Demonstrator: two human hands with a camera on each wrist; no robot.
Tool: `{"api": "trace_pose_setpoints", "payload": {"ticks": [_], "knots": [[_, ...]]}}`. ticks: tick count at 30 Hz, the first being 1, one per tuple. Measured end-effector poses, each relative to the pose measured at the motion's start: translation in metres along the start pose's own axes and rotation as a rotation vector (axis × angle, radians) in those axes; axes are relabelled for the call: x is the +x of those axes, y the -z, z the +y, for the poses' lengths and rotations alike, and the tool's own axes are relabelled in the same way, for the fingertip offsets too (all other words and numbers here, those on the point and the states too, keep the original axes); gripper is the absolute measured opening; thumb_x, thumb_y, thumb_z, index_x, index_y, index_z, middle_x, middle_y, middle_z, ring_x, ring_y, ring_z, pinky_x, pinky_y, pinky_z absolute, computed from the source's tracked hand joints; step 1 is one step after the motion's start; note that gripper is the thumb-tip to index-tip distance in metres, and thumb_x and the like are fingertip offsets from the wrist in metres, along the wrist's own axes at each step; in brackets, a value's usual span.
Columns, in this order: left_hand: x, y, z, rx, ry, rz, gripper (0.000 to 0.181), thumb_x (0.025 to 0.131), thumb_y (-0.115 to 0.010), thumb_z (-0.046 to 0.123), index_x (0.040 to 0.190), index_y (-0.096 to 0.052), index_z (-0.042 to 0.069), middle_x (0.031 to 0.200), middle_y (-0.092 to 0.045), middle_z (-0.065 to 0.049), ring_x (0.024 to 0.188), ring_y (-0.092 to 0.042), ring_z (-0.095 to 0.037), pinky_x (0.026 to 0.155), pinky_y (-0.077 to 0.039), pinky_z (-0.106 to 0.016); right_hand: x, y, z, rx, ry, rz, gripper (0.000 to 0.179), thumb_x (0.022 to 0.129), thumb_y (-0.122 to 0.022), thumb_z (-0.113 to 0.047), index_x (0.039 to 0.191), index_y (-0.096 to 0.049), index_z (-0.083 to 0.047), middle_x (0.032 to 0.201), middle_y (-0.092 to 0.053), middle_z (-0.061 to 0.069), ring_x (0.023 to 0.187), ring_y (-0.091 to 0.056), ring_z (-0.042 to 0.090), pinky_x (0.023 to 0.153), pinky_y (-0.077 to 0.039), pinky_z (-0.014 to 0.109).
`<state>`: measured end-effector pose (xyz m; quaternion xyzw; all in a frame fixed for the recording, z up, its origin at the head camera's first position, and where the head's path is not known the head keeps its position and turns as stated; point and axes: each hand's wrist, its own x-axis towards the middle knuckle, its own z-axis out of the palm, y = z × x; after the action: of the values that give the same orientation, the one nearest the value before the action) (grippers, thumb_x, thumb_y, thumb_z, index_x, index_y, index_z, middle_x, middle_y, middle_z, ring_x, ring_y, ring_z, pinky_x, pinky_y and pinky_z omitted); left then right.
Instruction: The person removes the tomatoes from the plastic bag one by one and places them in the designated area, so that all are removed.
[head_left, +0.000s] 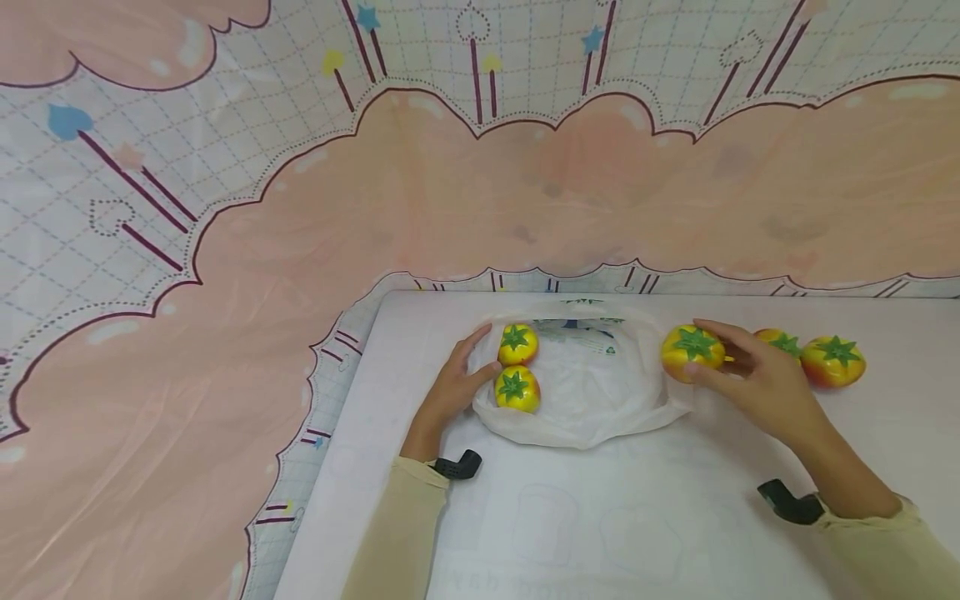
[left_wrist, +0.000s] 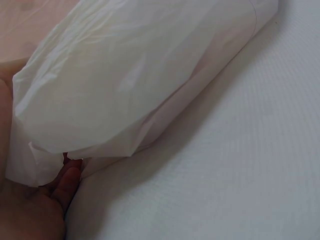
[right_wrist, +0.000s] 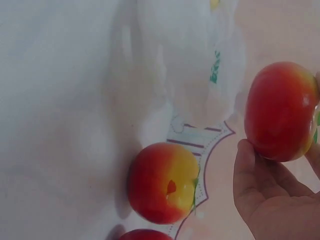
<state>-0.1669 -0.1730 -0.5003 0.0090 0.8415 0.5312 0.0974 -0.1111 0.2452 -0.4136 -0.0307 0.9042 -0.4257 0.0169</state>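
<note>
A white plastic bag (head_left: pixel 592 425) lies with its mouth spread on the table, green print showing inside. At its left rim my left hand (head_left: pixel 453 383) grips the plastic, thumb over the edge; the bag hides most of that hand in the left wrist view. Two yellow-and-red toy tomatoes (head_left: pixel 517 389) with green star-shaped tops sit inside the bag, by the left thumb. My right hand (head_left: pixel 772 383) holds another toy tomato (right_wrist: pixel 280 111) between thumb and fingers, raised at the bag's right edge.
Right of the bag, two more toy tomatoes (head_left: pixel 832 362) rest on the white table (head_left: pixel 570 533), one partly behind the right hand. A pink and white patterned cloth (head_left: pixel 525 200) hangs behind the table. Each wrist wears a black device (head_left: pixel 459 465).
</note>
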Motion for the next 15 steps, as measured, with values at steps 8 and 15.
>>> {"api": "trace_pose_setpoints", "payload": {"ticks": [8, 15], "knots": [[0.000, 0.000, -0.001, 0.003, 0.000, -0.001, 0.065, 0.093, -0.070, 0.041, 0.146, -0.039, 0.061, 0.167, -0.030, 0.009, 0.159, -0.018, -0.029, 0.123, -0.018, -0.069, -0.005, 0.006, 0.008, -0.005, 0.007, 0.030, 0.068, 0.092, -0.075, -0.040, 0.152, -0.050, -0.020, 0.146, -0.052, 0.024, 0.122, -0.057, 0.045, 0.074, -0.040, -0.005], [0.000, 0.000, -0.001, 0.009, 0.002, -0.002, 0.065, 0.093, -0.069, 0.042, 0.147, -0.038, 0.061, 0.167, -0.029, 0.009, 0.159, -0.017, -0.030, 0.122, -0.018, -0.070, -0.009, 0.008, 0.018, -0.025, -0.008, 0.060, 0.067, 0.092, -0.075, -0.042, 0.151, -0.052, -0.020, 0.136, -0.054, 0.019, 0.120, -0.057, 0.042, 0.076, -0.041, -0.005]]}}
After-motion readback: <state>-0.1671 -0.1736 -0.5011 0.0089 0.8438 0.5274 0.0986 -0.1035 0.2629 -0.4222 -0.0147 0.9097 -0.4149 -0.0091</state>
